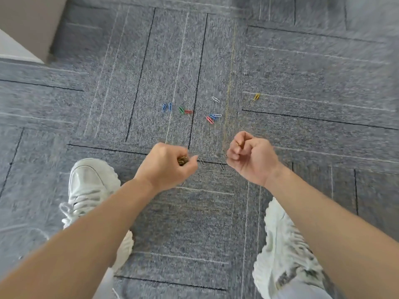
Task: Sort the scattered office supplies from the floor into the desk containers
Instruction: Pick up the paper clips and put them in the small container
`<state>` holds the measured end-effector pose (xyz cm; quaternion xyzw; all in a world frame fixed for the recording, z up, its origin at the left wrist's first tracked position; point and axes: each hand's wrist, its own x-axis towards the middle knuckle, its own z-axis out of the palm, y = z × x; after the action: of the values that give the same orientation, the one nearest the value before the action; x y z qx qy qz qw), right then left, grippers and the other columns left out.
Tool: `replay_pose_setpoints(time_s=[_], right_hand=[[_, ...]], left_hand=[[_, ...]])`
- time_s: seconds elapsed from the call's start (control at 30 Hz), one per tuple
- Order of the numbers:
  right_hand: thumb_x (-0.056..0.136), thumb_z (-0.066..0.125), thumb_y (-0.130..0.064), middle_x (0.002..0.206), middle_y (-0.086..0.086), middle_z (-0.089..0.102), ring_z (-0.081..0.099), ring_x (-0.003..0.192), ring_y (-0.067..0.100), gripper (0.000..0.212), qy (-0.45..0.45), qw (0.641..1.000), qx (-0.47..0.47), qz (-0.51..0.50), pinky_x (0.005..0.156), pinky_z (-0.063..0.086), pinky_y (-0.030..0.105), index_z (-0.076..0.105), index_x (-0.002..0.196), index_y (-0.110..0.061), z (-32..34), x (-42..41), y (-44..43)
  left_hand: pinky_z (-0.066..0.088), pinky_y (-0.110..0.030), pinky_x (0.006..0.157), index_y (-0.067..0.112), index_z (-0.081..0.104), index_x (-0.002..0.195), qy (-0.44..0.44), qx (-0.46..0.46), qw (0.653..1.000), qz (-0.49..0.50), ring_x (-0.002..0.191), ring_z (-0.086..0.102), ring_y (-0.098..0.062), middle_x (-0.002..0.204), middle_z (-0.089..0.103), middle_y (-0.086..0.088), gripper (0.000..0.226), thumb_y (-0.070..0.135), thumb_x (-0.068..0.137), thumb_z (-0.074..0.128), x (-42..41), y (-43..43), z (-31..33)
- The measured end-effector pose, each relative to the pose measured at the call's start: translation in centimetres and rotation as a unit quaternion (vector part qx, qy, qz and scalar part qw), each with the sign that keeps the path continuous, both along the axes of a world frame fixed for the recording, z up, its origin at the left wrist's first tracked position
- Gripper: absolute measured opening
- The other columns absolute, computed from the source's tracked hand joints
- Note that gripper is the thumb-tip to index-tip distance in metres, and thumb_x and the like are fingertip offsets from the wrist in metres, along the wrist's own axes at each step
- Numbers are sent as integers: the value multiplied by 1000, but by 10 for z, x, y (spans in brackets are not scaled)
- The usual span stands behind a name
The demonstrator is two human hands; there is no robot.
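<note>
Grey carpet tiles fill your view, with your white shoes at 7 and 5 o'clock. Your left hand curls round a bunch of gold clips. Your right hand is fisted, thumb and forefinger pinching a gold bit. Loose clips lie on the carpet at 12 o'clock beyond your hands: the blue pair runs 12-to-6, the red clip 3-to-9, the white clip 10-to-4, the yellow clip 1-to-7. Between your hands, two silver clips run 11-to-5.
</note>
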<state>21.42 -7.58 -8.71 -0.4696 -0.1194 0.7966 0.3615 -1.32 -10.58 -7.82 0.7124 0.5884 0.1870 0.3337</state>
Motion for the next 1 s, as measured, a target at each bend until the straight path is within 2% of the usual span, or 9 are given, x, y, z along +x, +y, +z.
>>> replay_pose_setpoints(time_s=[0.13,0.27,0.37,0.57,0.63,0.7,0.83,0.9,1.0], right_hand=[[64,34,-9,57,1,32,29,51,17,10,-27,998,-45,-31,49,21,25,35,59,-17,-26,24,-8],[98,48,-23,53,-4,24,19,48,15,40,-188,979,-52,58,45,16,27,34,61,-22,-40,51,-1],[102,50,-18,54,-2,37,28,45,13,25,-297,942,-19,155,43,20,26,46,78,-15,-48,57,2],[102,46,-5,67,6,57,44,49,11,20,-293,939,-58,171,46,32,24,65,98,-1,-54,43,4],[100,54,-20,62,0,51,43,47,10,21,-403,883,29,237,51,37,27,65,90,-6,-57,43,7],[95,60,-37,63,-5,52,48,52,12,20,-521,774,129,336,56,42,29,59,88,-18,-59,42,11],[87,68,-50,75,-3,58,59,64,18,36,-598,638,149,461,67,53,36,47,102,-26,-61,28,18],[86,71,-47,78,-5,57,58,69,18,32,-606,620,153,473,69,49,34,51,98,-25,-63,21,22],[89,71,-37,74,-8,59,57,67,14,21,-582,646,142,473,68,49,32,57,78,-26,-67,17,26]], left_hand=[[30,-16,38,3,49,49,20,-21,1000,10,37,29,-13,39,42,-3,48,21,88,69,5,-4,-29],[31,-17,38,8,43,47,43,-57,996,44,36,29,-13,40,39,2,51,22,90,67,9,14,-40],[32,-17,38,13,39,45,42,-49,996,56,35,28,-10,39,35,6,53,19,90,66,16,28,-39],[31,-19,36,7,46,49,30,-92,992,75,39,33,-15,42,41,0,50,23,91,65,25,46,-44],[28,-17,35,3,49,51,20,-97,993,67,39,34,-14,43,43,-1,49,23,92,65,27,50,-47],[28,-19,36,8,46,49,14,-97,994,57,37,32,-12,42,42,2,49,22,92,65,27,54,-49],[25,-16,33,5,50,50,18,-110,993,34,36,32,-11,42,47,-5,49,26,93,64,20,56,-56],[26,-16,32,0,55,55,25,-122,992,34,38,35,-14,47,54,-13,48,28,93,63,14,55,-58],[25,-15,33,8,51,50,30,-127,990,50,36,32,-10,42,47,-3,49,26,93,64,6,56,-56]])
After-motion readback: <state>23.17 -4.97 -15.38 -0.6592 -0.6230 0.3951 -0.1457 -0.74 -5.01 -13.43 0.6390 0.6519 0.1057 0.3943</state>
